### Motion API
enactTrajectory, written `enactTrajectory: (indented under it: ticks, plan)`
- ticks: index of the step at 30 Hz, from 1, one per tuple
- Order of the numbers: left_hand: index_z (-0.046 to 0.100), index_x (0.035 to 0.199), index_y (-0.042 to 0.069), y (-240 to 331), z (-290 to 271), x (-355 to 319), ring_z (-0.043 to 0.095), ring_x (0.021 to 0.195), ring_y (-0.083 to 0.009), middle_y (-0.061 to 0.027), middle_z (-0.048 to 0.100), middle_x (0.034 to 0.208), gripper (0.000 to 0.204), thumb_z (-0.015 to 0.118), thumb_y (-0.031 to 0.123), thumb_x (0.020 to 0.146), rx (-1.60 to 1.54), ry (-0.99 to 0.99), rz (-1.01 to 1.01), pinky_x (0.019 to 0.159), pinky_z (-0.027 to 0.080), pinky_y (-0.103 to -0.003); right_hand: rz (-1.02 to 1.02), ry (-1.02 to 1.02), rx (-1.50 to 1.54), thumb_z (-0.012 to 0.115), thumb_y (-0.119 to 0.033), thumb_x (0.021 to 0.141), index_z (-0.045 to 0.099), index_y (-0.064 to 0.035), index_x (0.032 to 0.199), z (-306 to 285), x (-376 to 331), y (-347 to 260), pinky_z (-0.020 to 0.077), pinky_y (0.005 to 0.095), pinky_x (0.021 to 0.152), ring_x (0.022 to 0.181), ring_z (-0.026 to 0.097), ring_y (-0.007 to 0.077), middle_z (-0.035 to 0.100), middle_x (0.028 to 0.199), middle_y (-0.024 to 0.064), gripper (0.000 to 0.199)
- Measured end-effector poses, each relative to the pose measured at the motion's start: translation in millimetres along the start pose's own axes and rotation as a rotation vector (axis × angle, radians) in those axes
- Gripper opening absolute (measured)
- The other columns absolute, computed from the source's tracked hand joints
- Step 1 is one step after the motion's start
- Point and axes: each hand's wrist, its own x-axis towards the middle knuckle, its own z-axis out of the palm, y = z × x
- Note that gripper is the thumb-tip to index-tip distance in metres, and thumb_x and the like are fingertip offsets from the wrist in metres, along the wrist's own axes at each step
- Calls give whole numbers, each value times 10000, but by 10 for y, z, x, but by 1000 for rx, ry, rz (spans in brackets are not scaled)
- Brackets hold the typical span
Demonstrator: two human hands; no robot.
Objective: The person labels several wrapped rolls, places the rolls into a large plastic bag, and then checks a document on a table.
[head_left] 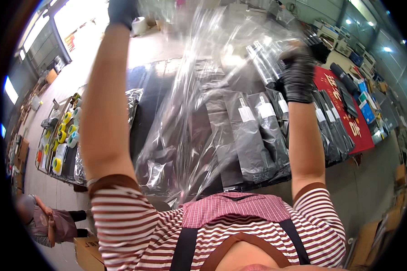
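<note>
Both my arms are raised and stretched forward over a dark work table. A large sheet of clear plastic film hangs in loose folds between my hands, blurred by motion. My right hand, in a black glove, is closed on the film at the right. At the top edge my left hand, also gloved in black, is partly cut off and smeared; the film reaches close to it, but its fingers are hidden. Below the film lies a row of dark grey packages with white labels, some of them partly covered by my right forearm.
The dark table runs under the film. At left stands a rack of yellow and green tape rolls. A red cloth covers the right end. Another person is at lower left, near a cardboard box.
</note>
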Motion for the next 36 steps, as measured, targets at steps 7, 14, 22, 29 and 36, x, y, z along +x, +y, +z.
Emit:
enactTrajectory:
  ticks: [7,14,22,29,36]
  plan:
    - [638,980,76,-729,1229,-1475,626,775,-259,-119,659,848,243,538,233,824,555,-878,280,672,498,-364,289,-727,445,560,-179,861,630,-52,956,392,-2781,-472,492,332,724,791,614,209,642,851,93,174]
    - [639,885,79,-984,565,-3317,650,739,-263,-136,659,786,150,544,175,819,665,-1259,51,639,506,-383,872,-1250,549,559,-260,891,643,15,926,-171,-3052,-161,471,309,641,688,575,149,643,789,82,289]
    - [567,962,79,-320,415,-3215,624,664,-322,-146,617,749,136,540,142,844,612,-768,5,549,481,-406,-239,-792,356,535,-94,818,540,-9,1151,779,-2635,-849,386,380,975,1127,501,310,529,1201,198,344]
    - [624,968,100,96,-67,-3272,643,750,-278,-115,647,837,172,592,71,801,559,-488,179,661,532,-339,-401,-1310,-59,514,-165,834,438,-90,1295,1879,-2763,-393,258,477,1056,1252,395,328,424,1333,189,473]
    - [579,1075,90,105,-33,-3581,625,874,-268,-126,620,936,225,540,94,854,450,-889,111,739,514,-344,-318,-1214,14,531,-247,867,519,44,1113,1809,-2904,-563,446,400,872,1031,544,316,553,1102,219,382]
